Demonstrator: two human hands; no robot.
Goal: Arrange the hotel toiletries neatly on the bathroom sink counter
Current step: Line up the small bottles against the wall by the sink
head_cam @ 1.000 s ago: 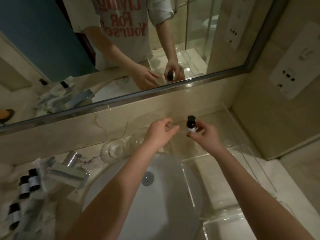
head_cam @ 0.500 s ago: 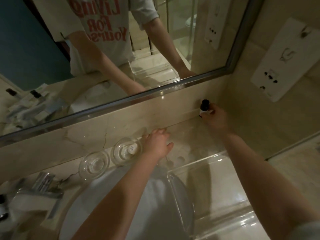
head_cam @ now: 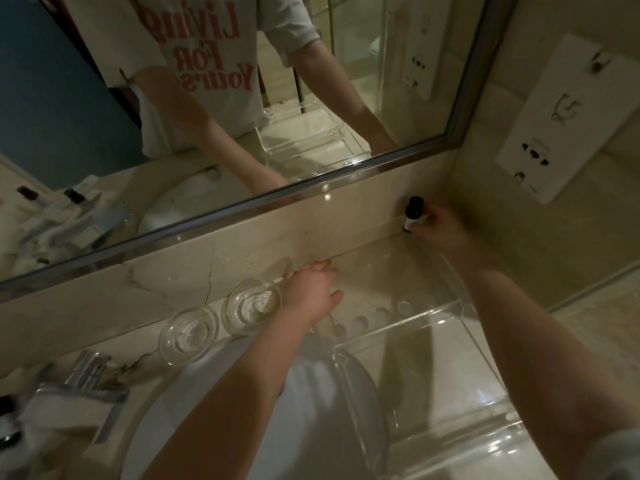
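Note:
A small dark bottle (head_cam: 412, 213) with a black cap and a white label stands upright at the far right corner of the marble counter, against the backsplash. My right hand (head_cam: 438, 226) is wrapped around its lower half. My left hand (head_cam: 311, 289) rests flat and empty, fingers spread, on the far left edge of a clear acrylic tray (head_cam: 460, 344) that covers the counter's right side. Wrapped toiletry packets (head_cam: 52, 410) lie in a pile at the lower left, by the tap.
Two upturned clear glasses (head_cam: 188, 334) (head_cam: 252, 304) stand left of my left hand along the backsplash. A chrome tap (head_cam: 88, 370) and white basin (head_cam: 277, 427) fill the lower middle. A socket panel (head_cam: 568, 119) hangs on the right wall. The mirror (head_cam: 207, 98) spans the back.
My right hand has carried the dark bottle from above the tray's middle to the far right corner by the backsplash. My left hand has dropped onto the tray's edge.

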